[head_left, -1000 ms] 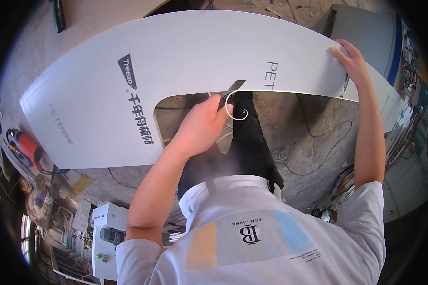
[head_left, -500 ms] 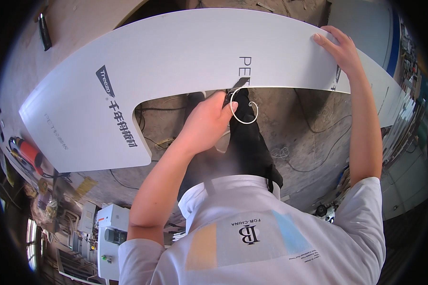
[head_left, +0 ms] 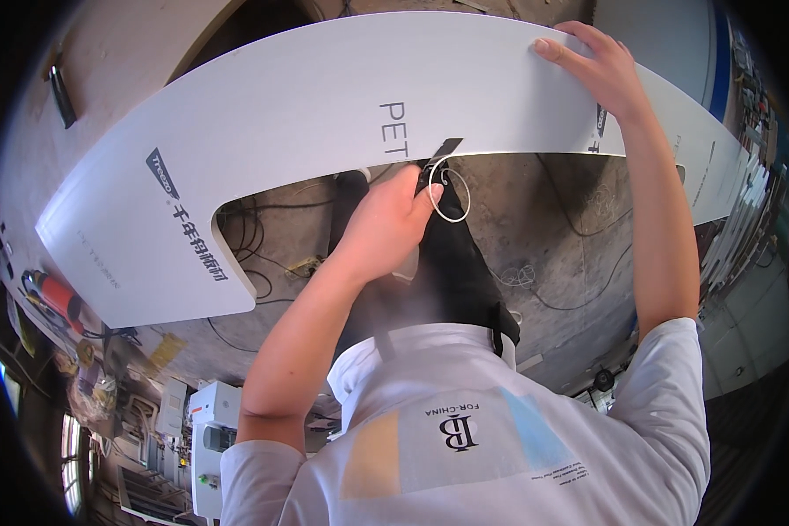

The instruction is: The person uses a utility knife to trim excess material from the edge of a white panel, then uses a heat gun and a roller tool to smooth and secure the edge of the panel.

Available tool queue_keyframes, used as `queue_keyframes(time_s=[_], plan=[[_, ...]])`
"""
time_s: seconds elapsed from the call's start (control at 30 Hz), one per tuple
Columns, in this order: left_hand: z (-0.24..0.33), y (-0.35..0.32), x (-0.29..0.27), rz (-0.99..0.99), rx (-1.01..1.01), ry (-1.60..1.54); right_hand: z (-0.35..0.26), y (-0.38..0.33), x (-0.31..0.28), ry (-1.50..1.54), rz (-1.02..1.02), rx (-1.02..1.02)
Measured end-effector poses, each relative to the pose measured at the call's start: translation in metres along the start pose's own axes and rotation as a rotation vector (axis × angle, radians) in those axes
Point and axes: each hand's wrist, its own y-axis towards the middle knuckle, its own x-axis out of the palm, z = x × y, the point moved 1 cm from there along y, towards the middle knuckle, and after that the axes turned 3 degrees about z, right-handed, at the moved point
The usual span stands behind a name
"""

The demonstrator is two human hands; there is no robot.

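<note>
Panel work fills my feed: a broad white curved panel [head_left: 342, 114], arched like a crescent, sits high in the head view with its inner concave edge facing the person. My left hand [head_left: 386, 223] is closed around a small dark blade tool [head_left: 438, 162], pinching its handle, with the tip laid against the inner edge of the panel near its middle. A thin curled shaving [head_left: 454, 195] hangs in a loop just beside the thumb, touching the tool. My right hand [head_left: 600, 70] lies spread and flat on the panel's outer edge toward its right end, fingers over the top rim, pressing it steady.

As I judge it, the edge is being trimmed, and doing that well means holding the blade at a steady shallow angle so the shaving comes off in one ribbon, with the right hand pressing firmly enough that the panel cannot rock. I would keep the fingertips of the left hand behind the blade, not ahead of it.

Beyond the panel's left end lies an orange-handled tool [head_left: 53, 298] on the dusty floor [head_left: 570, 254], with dark cables [head_left: 254, 237] trailing under the inner curve. A white machine cabinet [head_left: 210, 438] stands near the lower left.
</note>
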Motion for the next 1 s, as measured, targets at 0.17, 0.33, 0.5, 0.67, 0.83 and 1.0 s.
queue_keyframes(time_s=[0.17, 0.33, 0.5, 0.67, 0.83, 1.0], plan=[[0.01, 0.008, 0.018, 0.007, 0.007, 0.008, 0.001, 0.001, 0.0, -0.033, -0.004, -0.02], [0.019, 0.019, 0.037, 0.011, 0.025, -0.01, -0.029, -0.006, -0.018, -0.01, 0.013, -0.031], [0.032, 0.027, 0.054, 0.003, 0.034, 0.013, -0.027, -0.007, -0.014, -0.026, 0.025, -0.013], [0.045, 0.039, 0.076, -0.004, 0.052, 0.017, -0.028, -0.008, -0.014, 0.0, 0.044, -0.028], [0.061, 0.053, 0.102, 0.008, 0.102, 0.043, -0.035, -0.015, -0.022, -0.002, 0.066, -0.043], [0.075, 0.067, 0.131, 0.017, 0.113, 0.074, -0.026, -0.014, -0.013, 0.047, 0.13, -0.08]])
